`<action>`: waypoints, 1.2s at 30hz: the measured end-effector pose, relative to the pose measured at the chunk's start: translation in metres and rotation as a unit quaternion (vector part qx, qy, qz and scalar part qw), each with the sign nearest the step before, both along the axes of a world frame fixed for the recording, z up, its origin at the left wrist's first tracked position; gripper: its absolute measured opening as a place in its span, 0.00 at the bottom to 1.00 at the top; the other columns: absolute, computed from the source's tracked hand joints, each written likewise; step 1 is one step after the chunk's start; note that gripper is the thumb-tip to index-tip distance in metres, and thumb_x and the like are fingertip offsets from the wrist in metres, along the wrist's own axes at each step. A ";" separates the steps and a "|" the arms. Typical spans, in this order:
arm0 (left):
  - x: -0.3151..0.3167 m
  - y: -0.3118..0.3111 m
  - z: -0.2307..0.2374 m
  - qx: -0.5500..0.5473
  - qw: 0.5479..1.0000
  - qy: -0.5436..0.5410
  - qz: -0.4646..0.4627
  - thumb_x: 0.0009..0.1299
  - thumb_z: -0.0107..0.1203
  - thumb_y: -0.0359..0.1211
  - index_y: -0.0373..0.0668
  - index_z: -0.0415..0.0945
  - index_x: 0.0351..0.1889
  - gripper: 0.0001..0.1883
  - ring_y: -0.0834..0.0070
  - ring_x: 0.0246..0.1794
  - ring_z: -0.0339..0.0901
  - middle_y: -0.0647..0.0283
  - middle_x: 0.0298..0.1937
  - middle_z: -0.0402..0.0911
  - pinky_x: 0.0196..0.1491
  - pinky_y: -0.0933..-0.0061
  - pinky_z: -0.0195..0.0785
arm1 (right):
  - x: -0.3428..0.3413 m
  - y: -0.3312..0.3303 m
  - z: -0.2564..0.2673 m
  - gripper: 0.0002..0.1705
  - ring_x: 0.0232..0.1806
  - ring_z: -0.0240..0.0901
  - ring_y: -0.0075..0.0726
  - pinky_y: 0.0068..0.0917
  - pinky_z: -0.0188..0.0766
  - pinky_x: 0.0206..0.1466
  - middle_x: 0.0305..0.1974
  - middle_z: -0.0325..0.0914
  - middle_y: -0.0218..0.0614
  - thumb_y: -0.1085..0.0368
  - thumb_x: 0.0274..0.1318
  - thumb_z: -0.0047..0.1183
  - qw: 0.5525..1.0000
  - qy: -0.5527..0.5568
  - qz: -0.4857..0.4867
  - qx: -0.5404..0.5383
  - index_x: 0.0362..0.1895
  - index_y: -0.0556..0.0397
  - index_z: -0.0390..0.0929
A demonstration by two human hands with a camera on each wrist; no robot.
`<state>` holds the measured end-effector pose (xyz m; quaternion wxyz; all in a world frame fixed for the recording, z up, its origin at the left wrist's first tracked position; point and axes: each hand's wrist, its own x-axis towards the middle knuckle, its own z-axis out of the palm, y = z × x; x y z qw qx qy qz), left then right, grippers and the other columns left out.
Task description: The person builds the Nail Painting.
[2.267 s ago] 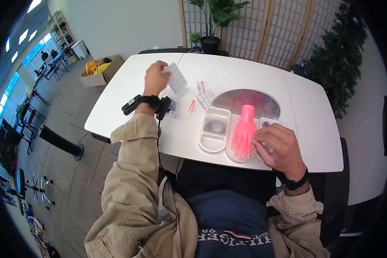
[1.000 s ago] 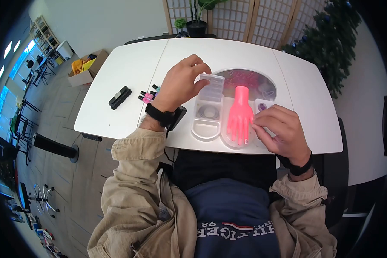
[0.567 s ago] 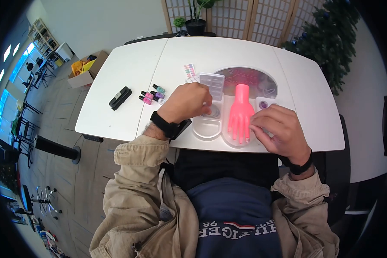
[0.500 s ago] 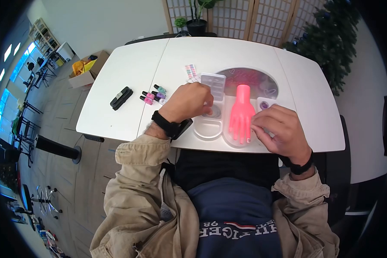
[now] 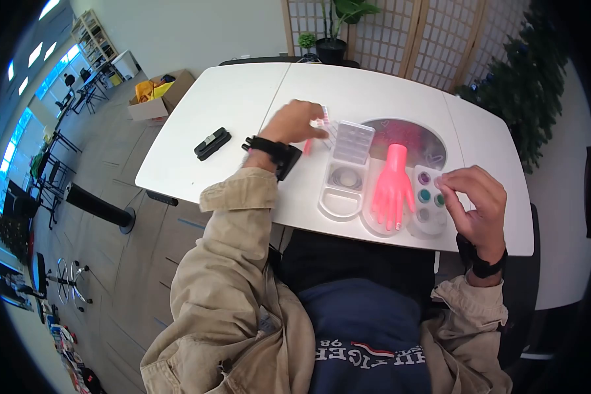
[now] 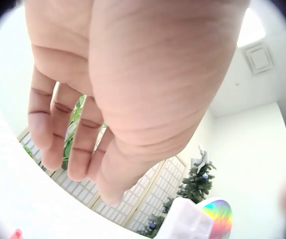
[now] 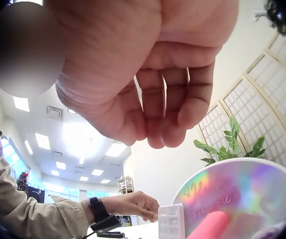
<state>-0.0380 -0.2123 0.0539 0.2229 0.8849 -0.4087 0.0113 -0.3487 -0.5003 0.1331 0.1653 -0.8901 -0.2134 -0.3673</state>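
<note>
We take the pink model hand point(image 5: 393, 187) as our landmark; it lies in the middle of the white tray point(image 5: 322, 209), fingers toward us. Our left hand point(image 5: 294, 123) is beyond it to the left, above the table point(image 5: 243, 98), fingers loosely extended, released and gripping nothing; the pink tweezers point(image 5: 308, 147) and a patterned sheet point(image 5: 324, 113) are near it. Our right hand point(image 5: 481, 200) is just right of the landmark, thumb and forefinger brought close together over the edge of the palette point(image 5: 429, 223); we cannot tell whether a small piece is pinched there. That palette, with purple and teal pots, sits right beside the model hand. Left of the model hand, the clear compartment box point(image 5: 354, 141) rests at the tray's far end, nearer us than the mirror point(image 5: 421, 134), and a coil of clear rings point(image 5: 346, 177) lies in the compartment below. Beyond the model hand, the mirror carries pink script we cannot fully read, with heart outlines. Well left is a black device point(image 5: 213, 144). Our navy shirt point(image 5: 368, 322) reads HILFIGER upside down; its small numerals are uncertain.
</note>
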 end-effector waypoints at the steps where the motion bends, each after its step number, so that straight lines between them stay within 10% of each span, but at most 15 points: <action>1: 0.002 -0.007 -0.007 0.021 1.000 0.005 0.006 0.65 0.80 0.46 0.39 0.89 0.60 0.29 0.51 0.60 0.89 0.48 0.57 0.93 0.65 0.55 0.81 | 0.000 -0.001 0.000 0.11 0.38 0.89 0.47 0.36 0.82 0.40 0.37 0.90 0.41 0.80 0.51 0.74 1.000 0.002 0.001 0.001 0.37 0.58 0.88; 14: 0.015 -0.025 -0.032 0.089 0.994 -0.012 0.065 0.52 0.86 0.43 0.37 0.85 0.63 0.41 0.47 0.62 0.86 0.47 0.56 0.90 0.66 0.52 0.80 | -0.001 -0.001 -0.004 0.11 0.37 0.88 0.47 0.36 0.82 0.40 0.37 0.90 0.41 0.81 0.51 0.74 1.000 0.010 0.009 0.009 0.37 0.58 0.87; 21: 0.004 0.000 -0.017 -0.028 0.995 -0.045 0.083 0.64 0.77 0.34 0.42 0.91 0.48 0.15 0.52 0.51 0.89 0.51 0.47 0.91 0.56 0.55 0.81 | 0.000 0.002 -0.003 0.12 0.37 0.88 0.47 0.36 0.82 0.39 0.37 0.89 0.40 0.81 0.50 0.74 1.000 0.008 0.015 0.000 0.37 0.58 0.87; 30: -0.051 0.034 0.077 -0.209 0.971 -0.116 -0.023 0.73 0.69 0.26 0.39 0.91 0.51 0.10 0.63 0.39 0.88 0.55 0.46 0.91 0.42 0.62 0.81 | 0.000 0.004 -0.003 0.11 0.37 0.88 0.46 0.36 0.82 0.39 0.37 0.90 0.40 0.80 0.51 0.74 1.000 0.010 0.013 -0.008 0.38 0.57 0.86; 36: -0.068 -0.003 0.055 -0.147 0.976 -0.080 -0.137 0.70 0.72 0.25 0.40 0.91 0.48 0.09 0.61 0.40 0.92 0.55 0.41 0.92 0.43 0.61 0.84 | 0.000 0.006 -0.003 0.11 0.37 0.88 0.46 0.36 0.82 0.39 0.37 0.90 0.40 0.79 0.51 0.74 1.000 0.010 0.018 -0.010 0.37 0.57 0.87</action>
